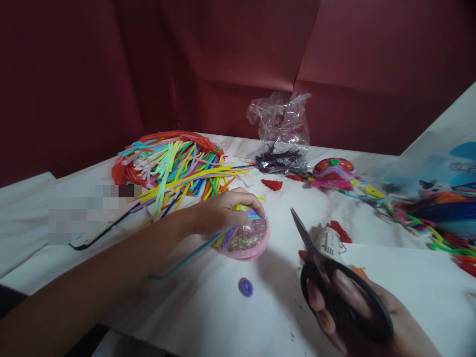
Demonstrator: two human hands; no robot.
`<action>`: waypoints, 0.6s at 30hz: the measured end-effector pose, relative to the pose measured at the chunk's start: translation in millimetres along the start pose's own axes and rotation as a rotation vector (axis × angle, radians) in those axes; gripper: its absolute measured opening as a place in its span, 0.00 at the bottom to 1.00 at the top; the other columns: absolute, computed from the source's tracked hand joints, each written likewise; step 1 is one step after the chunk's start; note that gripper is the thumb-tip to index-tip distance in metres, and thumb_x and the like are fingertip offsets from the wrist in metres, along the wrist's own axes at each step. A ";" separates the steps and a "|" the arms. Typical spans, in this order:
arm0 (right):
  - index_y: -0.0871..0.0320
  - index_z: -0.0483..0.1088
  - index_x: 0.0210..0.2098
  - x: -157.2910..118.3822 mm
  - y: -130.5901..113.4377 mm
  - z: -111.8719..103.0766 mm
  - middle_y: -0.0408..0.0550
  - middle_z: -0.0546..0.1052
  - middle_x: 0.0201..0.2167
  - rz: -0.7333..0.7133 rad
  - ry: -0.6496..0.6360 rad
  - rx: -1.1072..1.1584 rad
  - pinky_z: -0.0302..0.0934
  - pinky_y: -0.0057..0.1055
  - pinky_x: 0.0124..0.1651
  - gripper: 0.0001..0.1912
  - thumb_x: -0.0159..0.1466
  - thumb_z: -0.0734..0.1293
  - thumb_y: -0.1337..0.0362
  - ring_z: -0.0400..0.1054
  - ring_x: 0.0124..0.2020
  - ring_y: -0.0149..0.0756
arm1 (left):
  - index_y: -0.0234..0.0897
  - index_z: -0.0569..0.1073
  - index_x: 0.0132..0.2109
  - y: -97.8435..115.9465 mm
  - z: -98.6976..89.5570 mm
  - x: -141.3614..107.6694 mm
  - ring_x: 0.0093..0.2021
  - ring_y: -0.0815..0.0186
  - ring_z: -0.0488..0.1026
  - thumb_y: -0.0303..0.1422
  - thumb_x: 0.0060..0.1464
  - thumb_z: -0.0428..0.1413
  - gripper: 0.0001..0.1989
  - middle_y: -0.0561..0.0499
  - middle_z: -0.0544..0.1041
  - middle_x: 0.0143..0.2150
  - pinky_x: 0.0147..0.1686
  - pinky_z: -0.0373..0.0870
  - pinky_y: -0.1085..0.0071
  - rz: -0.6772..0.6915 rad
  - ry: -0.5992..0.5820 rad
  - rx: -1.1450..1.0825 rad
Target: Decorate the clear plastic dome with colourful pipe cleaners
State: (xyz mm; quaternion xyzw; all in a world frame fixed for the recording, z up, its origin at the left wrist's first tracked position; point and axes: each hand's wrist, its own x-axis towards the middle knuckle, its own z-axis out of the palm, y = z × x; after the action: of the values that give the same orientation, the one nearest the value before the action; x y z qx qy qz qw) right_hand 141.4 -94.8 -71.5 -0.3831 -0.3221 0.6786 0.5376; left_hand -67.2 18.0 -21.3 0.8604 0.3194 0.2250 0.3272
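Observation:
My left hand [236,208] is closed over the top of a round craft piece [253,235] with a pink rim and a shiny, clear-looking middle. Yellow, purple and blue strips lie on that piece under my fingers. A long blue strip [186,260] trails from it toward the lower left. In my right hand [345,302] are black-handled scissors [307,238], fingers through the loops, blades pointing up and left, apart from the craft piece. Just below the piece, a small purple coil [246,287] lies on the white table [208,307].
Many colored strips [174,163] are piled at the back left. A clear plastic bag [284,129] stands behind. A decorated pink piece [333,173] sits back right, near red scraps [271,184]. More strips [446,218] lie at the far right. A blurred device lies left.

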 end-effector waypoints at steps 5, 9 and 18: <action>0.64 0.72 0.25 5.0 3.2 0.7 0.50 0.66 0.21 -0.055 -0.093 -0.136 0.49 0.14 0.19 0.19 0.56 0.75 0.53 0.55 0.19 0.26 | 0.34 0.73 0.39 2.2 -1.5 0.2 0.49 0.62 0.65 0.26 0.42 0.46 0.16 0.48 0.69 0.44 0.54 0.56 0.67 -0.006 -0.019 -0.001; 0.65 0.69 0.24 10.2 7.0 2.2 0.49 0.64 0.22 -0.018 -0.165 -0.236 0.47 0.16 0.20 0.23 0.60 0.71 0.49 0.53 0.20 0.27 | 0.33 0.73 0.39 3.2 -1.9 0.7 0.49 0.62 0.65 0.27 0.43 0.47 0.16 0.47 0.69 0.44 0.54 0.56 0.67 0.000 -0.034 0.002; 0.65 0.68 0.24 13.4 8.3 -1.2 0.50 0.64 0.23 0.042 -0.163 -0.289 0.47 0.17 0.20 0.26 0.60 0.69 0.46 0.53 0.21 0.28 | 0.34 0.73 0.39 2.1 -3.2 3.4 0.50 0.62 0.64 0.26 0.43 0.46 0.16 0.47 0.70 0.44 0.55 0.56 0.67 0.017 -0.052 0.024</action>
State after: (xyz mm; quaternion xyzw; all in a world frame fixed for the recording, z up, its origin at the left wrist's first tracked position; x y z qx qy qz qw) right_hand 136.7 -83.5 -81.5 -0.4065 -0.4508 0.6652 0.4347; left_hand -66.0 20.5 -17.0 0.8725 0.3061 0.2016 0.3231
